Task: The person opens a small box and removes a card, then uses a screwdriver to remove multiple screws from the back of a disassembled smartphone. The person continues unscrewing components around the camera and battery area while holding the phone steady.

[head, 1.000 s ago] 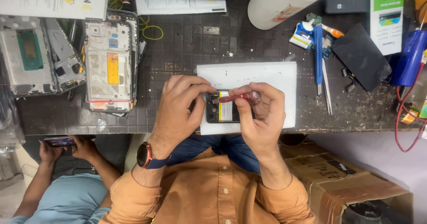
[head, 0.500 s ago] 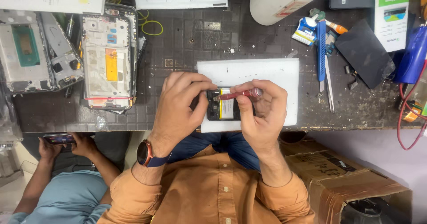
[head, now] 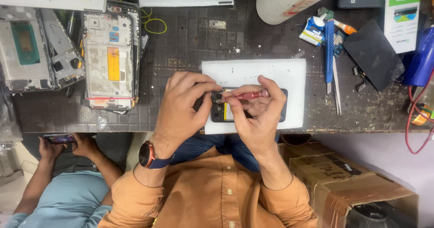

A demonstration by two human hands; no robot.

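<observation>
The phone (head: 226, 112) lies open, back up, on a white pad (head: 253, 74) at the near edge of the counter (head: 190, 42). The left hand (head: 183, 108) cups its left end, fingers curled over the top edge, its grip clamped on the phone to steady it. The right hand (head: 257, 119) pinches a red screwdriver (head: 246, 95) between thumb and fingertips, grip closed on the shaft; the tool lies nearly level, its tip pointing left toward the phone's upper left corner, just beside the left fingertips.

To do this well, I judge the driver wants raising toward upright over the screw — held this flat, the tip is likely to slip out and scar the head. Light downward pressure, small turns rolled between the fingertips, the left hand pinning the phone flat against the pad so it cannot swivel.

Other stripped phone frames (head: 110, 60) lie well to the left; tweezers (head: 337, 87) and a blue tool (head: 329, 51) rest to the right of the pad. Another person's hands (head: 63, 144) hold a phone below the counter's edge.
</observation>
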